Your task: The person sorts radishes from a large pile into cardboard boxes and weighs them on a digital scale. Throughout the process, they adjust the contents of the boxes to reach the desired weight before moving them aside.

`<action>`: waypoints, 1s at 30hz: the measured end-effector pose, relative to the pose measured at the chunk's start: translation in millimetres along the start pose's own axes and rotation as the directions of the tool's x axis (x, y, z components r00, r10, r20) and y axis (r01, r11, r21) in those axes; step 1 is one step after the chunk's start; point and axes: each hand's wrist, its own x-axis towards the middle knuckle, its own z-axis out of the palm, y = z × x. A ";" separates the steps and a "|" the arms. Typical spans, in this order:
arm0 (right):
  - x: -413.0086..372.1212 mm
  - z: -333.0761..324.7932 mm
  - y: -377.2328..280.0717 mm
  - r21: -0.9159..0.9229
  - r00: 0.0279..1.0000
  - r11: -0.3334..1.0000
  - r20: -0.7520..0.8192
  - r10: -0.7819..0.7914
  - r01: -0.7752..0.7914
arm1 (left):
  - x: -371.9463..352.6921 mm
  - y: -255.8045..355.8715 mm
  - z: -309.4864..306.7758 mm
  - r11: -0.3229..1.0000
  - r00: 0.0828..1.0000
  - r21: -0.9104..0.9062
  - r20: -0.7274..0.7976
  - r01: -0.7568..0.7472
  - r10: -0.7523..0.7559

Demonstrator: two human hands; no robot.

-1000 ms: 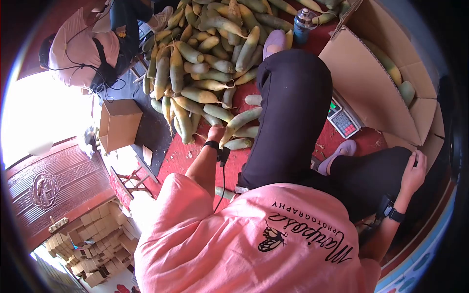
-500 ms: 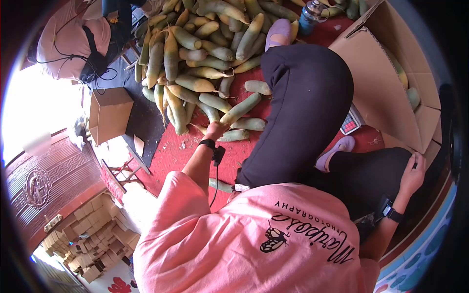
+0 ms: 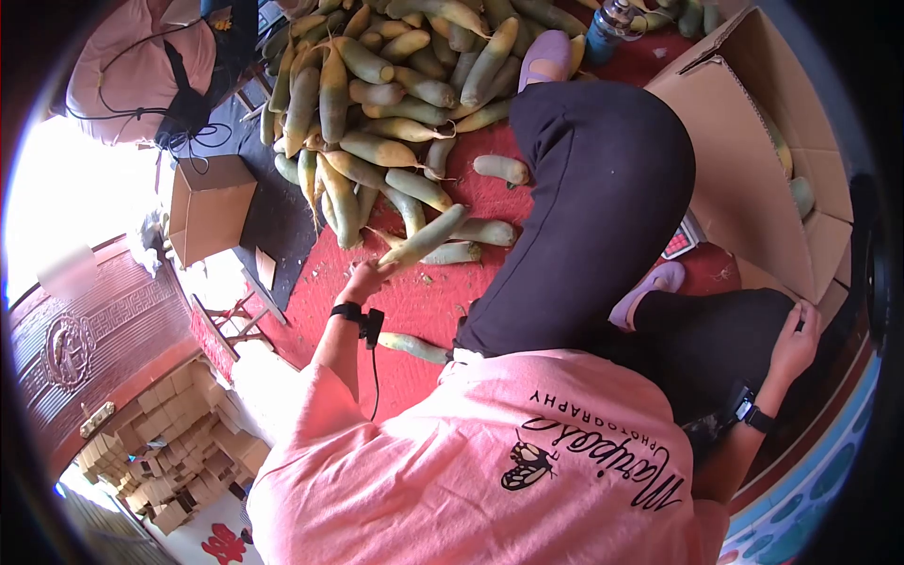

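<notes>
My left hand [image 3: 365, 279] grips the thin end of a long green-and-yellow vegetable [image 3: 426, 236], which is tilted up off the red mat [image 3: 414, 301]. Just beyond it is a big pile of the same vegetables [image 3: 405, 85]. A black band with a dangling cable sits on that wrist. My right hand [image 3: 796, 339] rests on my right knee, on the black trousers, with nothing in it. My left knee [image 3: 603, 179] is raised between the two hands.
A large open cardboard box [image 3: 744, 160] holding a few vegetables stands at right, with a scale [image 3: 680, 241] partly hidden behind my leg. One loose vegetable [image 3: 414, 347] lies by my thigh. Another person in pink [image 3: 122, 66], a small box [image 3: 207, 202] and a bottle [image 3: 607, 24] are nearby.
My left hand has drawn the vegetable away from the pile, back and to the left. The right hand stays on the knee.
</notes>
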 end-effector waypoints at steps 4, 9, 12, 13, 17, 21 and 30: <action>0.5 -0.4 -3.6 0.008 1.000 1.000 0.001 0.024 -0.024 | -9.7 -32.6 -5.2 0.986 0.990 -0.167 -0.131 0.022 -0.044; 0.4 -1.8 -3.8 0.022 1.000 1.000 -0.022 0.003 -0.002 | 42.1 -107.5 10.1 0.949 0.918 0.291 -0.331 -0.119 0.217; -0.8 -0.9 -3.3 0.021 1.000 0.999 -0.006 0.030 -0.030 | 24.4 -44.2 16.4 0.841 0.842 0.541 -0.469 0.035 0.267; -0.8 0.9 -0.3 0.018 1.000 1.000 -0.003 0.023 -0.023 | 18.2 -16.6 15.8 0.887 0.875 0.451 -0.464 0.103 0.134; -0.4 0.6 -0.1 0.013 1.000 1.000 -0.006 -0.006 0.006 | 54.4 -8.6 30.6 0.864 0.849 0.502 -0.438 -0.041 0.295; -0.6 -3.2 -6.4 0.010 1.000 1.000 -0.020 -0.002 0.002 | 68.4 34.0 58.6 0.853 0.923 0.509 -0.262 -0.117 0.283; -0.7 -2.6 -3.7 -0.014 1.000 1.000 0.001 0.009 -0.009 | 101.8 114.3 65.5 0.823 0.767 0.481 -0.389 -0.303 0.510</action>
